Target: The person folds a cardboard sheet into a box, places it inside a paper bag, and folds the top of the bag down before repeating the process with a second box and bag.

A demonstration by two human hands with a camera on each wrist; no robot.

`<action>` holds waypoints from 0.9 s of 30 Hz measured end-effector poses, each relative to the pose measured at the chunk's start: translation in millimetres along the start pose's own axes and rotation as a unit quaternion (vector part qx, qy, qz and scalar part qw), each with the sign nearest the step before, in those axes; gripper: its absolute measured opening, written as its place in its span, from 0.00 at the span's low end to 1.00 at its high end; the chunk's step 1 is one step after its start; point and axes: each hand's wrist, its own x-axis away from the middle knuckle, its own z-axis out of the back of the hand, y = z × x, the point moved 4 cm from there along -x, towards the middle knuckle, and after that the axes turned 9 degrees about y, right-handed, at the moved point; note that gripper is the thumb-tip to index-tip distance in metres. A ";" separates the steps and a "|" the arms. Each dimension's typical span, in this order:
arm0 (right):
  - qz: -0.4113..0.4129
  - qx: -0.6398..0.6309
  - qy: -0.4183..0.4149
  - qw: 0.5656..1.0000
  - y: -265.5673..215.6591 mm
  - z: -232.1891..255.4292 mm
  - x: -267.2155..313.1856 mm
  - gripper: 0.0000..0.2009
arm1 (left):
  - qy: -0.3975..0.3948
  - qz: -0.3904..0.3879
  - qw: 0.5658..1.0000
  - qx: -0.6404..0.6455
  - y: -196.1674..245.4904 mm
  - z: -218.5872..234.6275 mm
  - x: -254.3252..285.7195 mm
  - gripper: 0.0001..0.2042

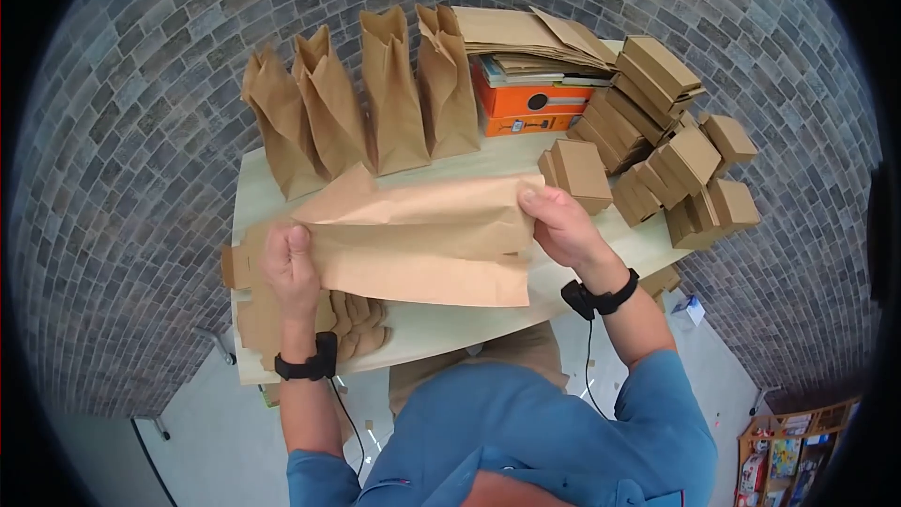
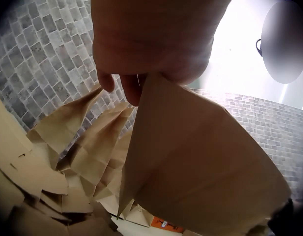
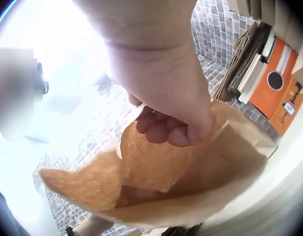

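A brown paper bag (image 1: 422,253) is stretched sideways above the table between both hands. The left hand (image 1: 293,268) grips its left end, thumb on top; in the left wrist view the bag (image 2: 200,162) hangs below that hand (image 2: 151,44). At the bag's other end, the right hand (image 1: 563,225) pinches the upper corner. The right wrist view shows the right hand's curled fingers (image 3: 163,129) at the edge of the bag (image 3: 156,162), whose mouth is partly spread. Several upright paper bags (image 1: 394,94) stand behind it on the table.
Orange boxes (image 1: 535,99) under flat cardboard (image 1: 526,36) stand at the table's back. Several small cardboard boxes (image 1: 690,160) are piled on the right. Flat brown pieces (image 1: 258,314) lie at the left, under and beside the left hand. The table's front edge (image 1: 441,345) runs near the person's body.
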 end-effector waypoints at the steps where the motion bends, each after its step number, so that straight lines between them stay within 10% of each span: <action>1: 0.000 -0.001 -0.005 1.000 2.3 2.7 -0.6 0.18 | 0.015 -0.015 0.999 -0.027 4.5 -0.4 2.4 0.16; 9: -0.181 0.098 0.112 0.972 11.9 31.8 19.2 0.11 | 0.119 -0.163 0.963 -0.177 -5.5 0.1 39.7 0.15; 12: -0.211 -0.009 0.056 0.976 4.2 23.2 26.3 0.13 | -0.026 -0.192 0.964 -0.180 5.6 -6.7 44.0 0.13; 16: -0.169 0.074 0.077 0.980 19.8 30.2 19.2 0.13 | -0.033 -0.195 0.963 -0.185 -9.2 -7.9 42.4 0.17; 18: -0.086 0.102 -0.009 0.991 23.4 27.6 16.2 0.16 | -0.051 0.253 0.966 0.009 -43.5 -12.1 28.5 0.22; 24: -0.033 0.181 -0.035 0.982 14.3 19.3 23.4 0.17 | -0.311 0.274 0.894 -0.172 -30.5 -38.8 2.7 0.26; 27: -0.015 0.181 -0.022 0.983 16.3 28.7 25.4 0.11 | -0.237 0.234 0.934 -0.125 -67.3 -39.6 14.3 0.23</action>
